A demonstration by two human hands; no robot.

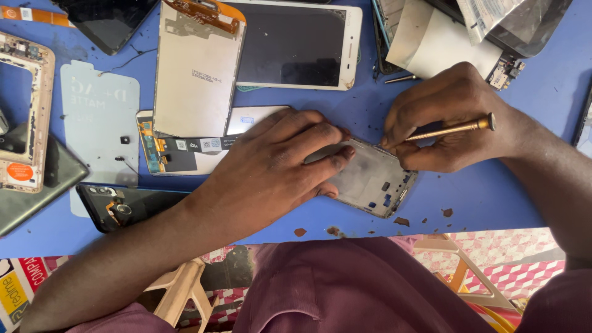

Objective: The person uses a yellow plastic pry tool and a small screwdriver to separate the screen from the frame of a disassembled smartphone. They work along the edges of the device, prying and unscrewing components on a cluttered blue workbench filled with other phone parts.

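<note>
Left hand (277, 160): laid flat, fingers spread, pressing down on the phone frame (370, 179) — no pinch.
Right hand (450, 120): fingers pinched around a brass-coloured screwdriver (453, 129); its tip seems to meet the frame's upper edge, though the fingers hide it.
Phone frame: near the front edge of the blue table (493, 197), between both hands.
Behind — a white phone (296, 46), a bare screen panel (197, 74).

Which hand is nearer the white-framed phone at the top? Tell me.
Left. The left hand lies just below the white-framed phone; the right hand, holding a screwdriver, sits farther off, lower right.
</note>
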